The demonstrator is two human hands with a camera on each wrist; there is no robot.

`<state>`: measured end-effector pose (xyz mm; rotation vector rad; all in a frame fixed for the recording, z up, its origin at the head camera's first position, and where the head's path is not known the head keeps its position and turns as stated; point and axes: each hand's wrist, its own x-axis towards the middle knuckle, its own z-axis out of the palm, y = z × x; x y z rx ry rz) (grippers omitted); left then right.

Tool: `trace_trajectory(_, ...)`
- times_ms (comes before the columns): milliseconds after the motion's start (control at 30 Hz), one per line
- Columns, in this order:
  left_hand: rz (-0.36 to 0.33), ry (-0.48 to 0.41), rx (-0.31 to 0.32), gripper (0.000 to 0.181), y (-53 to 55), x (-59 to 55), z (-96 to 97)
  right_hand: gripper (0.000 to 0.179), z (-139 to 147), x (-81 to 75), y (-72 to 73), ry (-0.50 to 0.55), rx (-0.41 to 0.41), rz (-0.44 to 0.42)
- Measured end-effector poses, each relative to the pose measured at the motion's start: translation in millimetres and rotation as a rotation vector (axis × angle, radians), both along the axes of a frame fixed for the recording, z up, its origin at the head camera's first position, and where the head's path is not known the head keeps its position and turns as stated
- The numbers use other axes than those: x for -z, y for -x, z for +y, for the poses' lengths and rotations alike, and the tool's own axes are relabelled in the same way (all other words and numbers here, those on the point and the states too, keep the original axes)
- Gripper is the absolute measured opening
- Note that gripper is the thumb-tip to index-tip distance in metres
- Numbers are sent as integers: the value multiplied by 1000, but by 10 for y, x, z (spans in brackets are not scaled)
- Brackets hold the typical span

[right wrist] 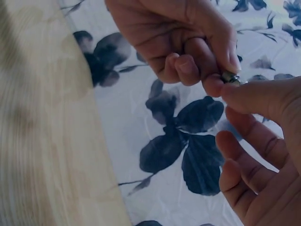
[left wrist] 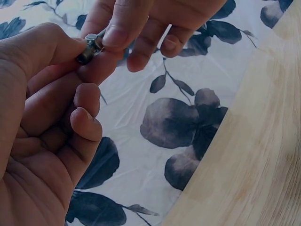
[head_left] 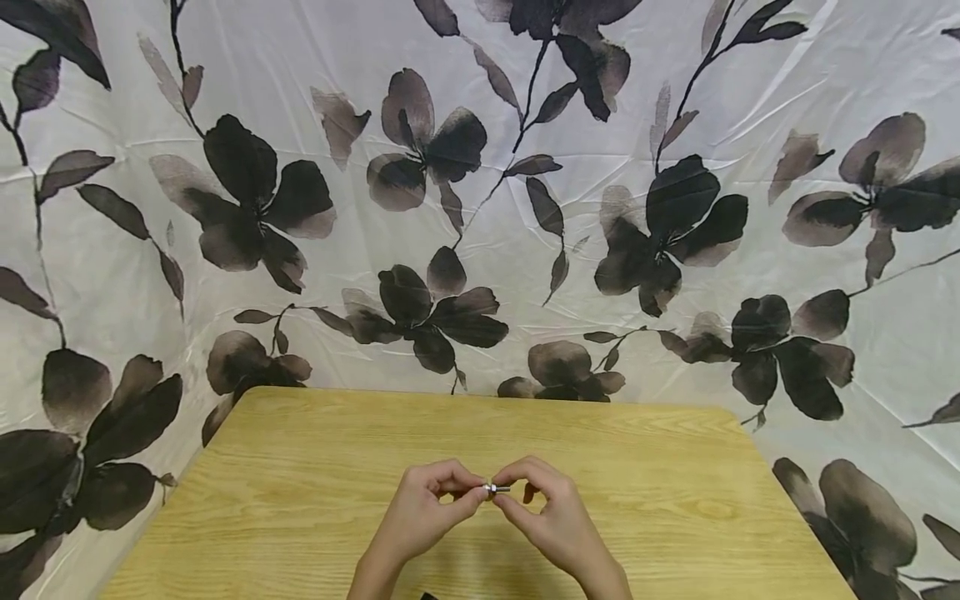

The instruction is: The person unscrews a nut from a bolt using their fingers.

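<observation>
A small silvery bolt (head_left: 504, 489) lies level between both hands, over the middle of the table, with a nut (head_left: 493, 489) around its shank. My left hand (head_left: 431, 508) pinches the bolt's head end between thumb and forefinger; its other fingers curl in toward the palm. From the opposite side, my right hand (head_left: 551, 517) has thumb and forefinger at the nut, the shank's end pointing toward that palm. In the left wrist view the dark metal end of the bolt (left wrist: 85, 55) shows at the left fingertips. Fingers hide most of the metal (right wrist: 230, 77) in the right wrist view.
The light wood table (head_left: 300, 442) has rounded far corners. A white cloth with dark flowers (head_left: 525, 217) hangs behind it and along both sides. A small black object (head_left: 428, 596) shows at the bottom edge of the head view, near the left forearm.
</observation>
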<state>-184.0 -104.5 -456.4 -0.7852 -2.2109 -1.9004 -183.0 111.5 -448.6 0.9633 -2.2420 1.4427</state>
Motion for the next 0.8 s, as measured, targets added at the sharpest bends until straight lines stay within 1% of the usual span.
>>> trace_trajectory(67,-6,6,-3,4,-6,-1,0,17,0,5,-10,-3,13,-12)
trace_trajectory(167,9,26,-25,4,-9,2,-7,14,4,8,-13,-10,21,-26)
trace_trajectory(333,73,53,-84,6,-8,17,-29,11,0,4,-3,-18,16,-47)
trace_trajectory(500,116,59,-94,7,-8,27,-27,9,0,5,1,-30,27,-91)
trace_trajectory(633,133,63,-106,6,-2,18,-24,9,-6,15,8,-37,35,-108)
trace_trajectory(800,119,70,-121,5,-3,16,-22,12,-12,30,19,-40,26,-107)
